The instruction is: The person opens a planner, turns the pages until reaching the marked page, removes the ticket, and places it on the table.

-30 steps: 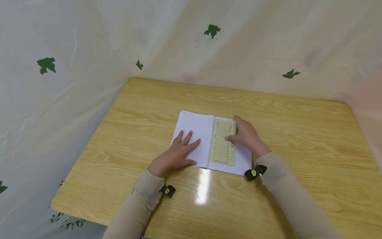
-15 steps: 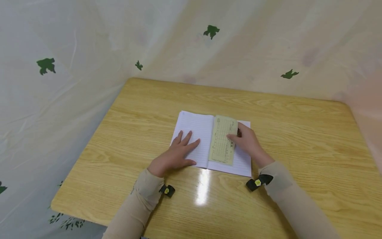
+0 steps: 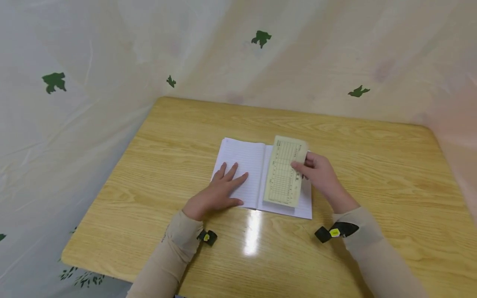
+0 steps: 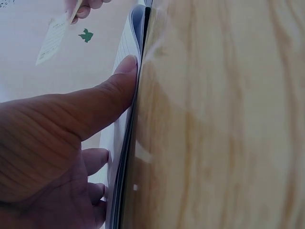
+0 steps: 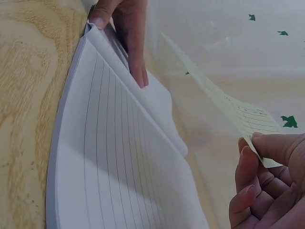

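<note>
An open notebook (image 3: 242,159) with lined white pages lies on the table. My left hand (image 3: 218,192) rests on its left page, fingers spread and straight; in the left wrist view the thumb (image 4: 112,98) lies along the page near the lower edge. Over the right page, my right hand (image 3: 322,174) pinches a pale yellow printed form (image 3: 284,171) by its right edge, between thumb and fingers. The right wrist view shows this form (image 5: 238,112) raised clear of the notebook (image 5: 119,152), its sheet slightly bent.
The wooden table (image 3: 179,128) extends around the notebook on all sides. Behind it hangs a pale curtain (image 3: 208,49) with green bird shapes. A black band with a yellow mark (image 3: 335,231) sits at the right wrist, and a similar one (image 3: 206,237) at the left.
My right hand has lifted the yellow form off the right page and moved it slightly right and toward me. The left hand has stayed in place on the left page.
</note>
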Action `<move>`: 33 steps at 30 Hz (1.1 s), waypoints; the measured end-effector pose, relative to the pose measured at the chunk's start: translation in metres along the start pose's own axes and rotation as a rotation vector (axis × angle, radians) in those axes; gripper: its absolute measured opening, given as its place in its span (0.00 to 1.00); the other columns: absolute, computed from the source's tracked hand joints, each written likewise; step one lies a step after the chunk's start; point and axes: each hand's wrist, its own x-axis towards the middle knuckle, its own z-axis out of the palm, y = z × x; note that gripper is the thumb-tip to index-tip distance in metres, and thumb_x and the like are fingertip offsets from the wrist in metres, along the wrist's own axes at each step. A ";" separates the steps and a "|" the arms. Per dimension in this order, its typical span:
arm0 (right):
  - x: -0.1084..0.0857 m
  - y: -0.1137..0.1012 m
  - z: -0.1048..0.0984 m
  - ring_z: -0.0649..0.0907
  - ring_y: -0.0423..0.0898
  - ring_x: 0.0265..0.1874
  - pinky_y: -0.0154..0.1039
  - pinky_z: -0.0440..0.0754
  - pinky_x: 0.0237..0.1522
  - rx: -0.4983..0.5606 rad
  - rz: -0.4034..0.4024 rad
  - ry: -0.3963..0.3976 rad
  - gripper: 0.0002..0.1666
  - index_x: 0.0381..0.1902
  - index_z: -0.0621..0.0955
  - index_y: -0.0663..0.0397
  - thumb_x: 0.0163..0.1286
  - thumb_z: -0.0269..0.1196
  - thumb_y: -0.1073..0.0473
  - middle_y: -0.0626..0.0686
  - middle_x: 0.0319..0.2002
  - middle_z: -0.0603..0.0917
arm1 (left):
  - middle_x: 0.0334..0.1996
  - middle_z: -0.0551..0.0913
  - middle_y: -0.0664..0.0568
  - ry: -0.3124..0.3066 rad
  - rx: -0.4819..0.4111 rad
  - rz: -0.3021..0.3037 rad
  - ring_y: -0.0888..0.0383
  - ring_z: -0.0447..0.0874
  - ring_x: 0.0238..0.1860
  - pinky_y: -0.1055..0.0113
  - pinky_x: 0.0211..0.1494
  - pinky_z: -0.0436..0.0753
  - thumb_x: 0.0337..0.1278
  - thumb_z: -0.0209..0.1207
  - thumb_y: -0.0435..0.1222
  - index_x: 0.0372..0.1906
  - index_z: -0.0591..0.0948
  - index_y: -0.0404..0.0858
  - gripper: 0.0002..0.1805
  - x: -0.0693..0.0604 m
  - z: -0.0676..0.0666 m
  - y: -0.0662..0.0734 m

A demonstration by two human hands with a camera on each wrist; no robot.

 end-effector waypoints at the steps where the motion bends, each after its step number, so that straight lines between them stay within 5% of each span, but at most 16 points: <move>1: -0.001 -0.001 -0.001 0.79 0.41 0.28 0.38 0.79 0.30 0.015 0.005 -0.001 0.24 0.56 0.78 0.61 0.71 0.62 0.50 0.52 0.35 0.85 | 0.77 0.38 0.40 0.001 0.000 0.002 0.36 0.25 0.74 0.43 0.74 0.37 0.62 0.61 0.50 0.77 0.56 0.47 0.42 0.000 0.000 0.000; 10: -0.010 0.000 -0.009 0.82 0.41 0.33 0.36 0.82 0.34 0.046 0.011 -0.013 0.25 0.58 0.77 0.61 0.71 0.61 0.50 0.56 0.41 0.85 | 0.77 0.37 0.41 -0.010 -0.012 -0.002 0.36 0.24 0.74 0.42 0.74 0.38 0.61 0.61 0.51 0.77 0.56 0.49 0.43 0.004 0.002 0.000; 16: -0.021 0.013 -0.033 0.82 0.41 0.34 0.36 0.82 0.35 -0.009 -0.005 0.009 0.26 0.58 0.77 0.61 0.71 0.61 0.48 0.55 0.42 0.85 | 0.77 0.36 0.43 -0.013 -0.006 -0.019 0.38 0.23 0.75 0.41 0.74 0.39 0.63 0.60 0.51 0.77 0.55 0.50 0.43 0.003 0.002 -0.002; 26: -0.050 0.056 -0.087 0.77 0.41 0.30 0.36 0.76 0.29 -0.215 0.132 0.057 0.31 0.58 0.77 0.61 0.71 0.59 0.42 0.54 0.38 0.84 | 0.78 0.35 0.45 -0.010 -0.016 -0.026 0.39 0.22 0.75 0.41 0.74 0.39 0.63 0.60 0.51 0.78 0.54 0.51 0.43 0.002 0.003 -0.004; 33: -0.060 0.079 -0.101 0.77 0.42 0.28 0.34 0.73 0.28 -0.371 0.113 0.073 0.26 0.52 0.80 0.64 0.72 0.59 0.46 0.55 0.34 0.84 | 0.77 0.36 0.42 0.000 -0.027 -0.005 0.37 0.22 0.74 0.41 0.74 0.37 0.61 0.61 0.51 0.77 0.55 0.49 0.44 0.004 0.004 -0.004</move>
